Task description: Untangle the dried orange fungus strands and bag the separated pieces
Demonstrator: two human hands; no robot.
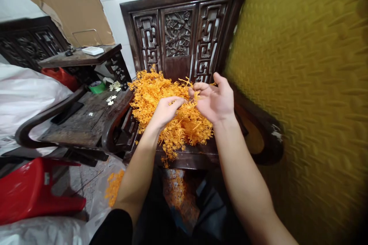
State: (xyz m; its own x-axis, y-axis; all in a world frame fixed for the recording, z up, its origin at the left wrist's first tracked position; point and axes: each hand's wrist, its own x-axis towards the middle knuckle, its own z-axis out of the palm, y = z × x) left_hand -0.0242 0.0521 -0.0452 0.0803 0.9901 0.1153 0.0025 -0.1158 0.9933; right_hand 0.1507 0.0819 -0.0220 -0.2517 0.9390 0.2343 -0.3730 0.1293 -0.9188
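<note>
A large heap of orange plastic sprigs (pixel 149 99), branched with small flower-like tips, covers the seat of a dark carved wooden chair (pixel 178 63). Over the heap, my left hand (pixel 167 110) is closed in a pinch, its fingertips at an orange plastic sprig (pixel 196 98). My right hand (pixel 217 101) is turned palm up, thumb spread away, with that sprig lying against its curled fingers. The two hands nearly meet at this piece. Several sprigs hang over the front edge of the seat.
To the left, a second wooden chair (pixel 77 124) holds green tape (pixel 97 87) and pale flower-like pieces (pixel 115 86). A red plastic stool (pixel 25 191) and a clear bag with orange pieces (pixel 114 187) are at lower left. A yellow textured surface (pixel 310 84) borders the right.
</note>
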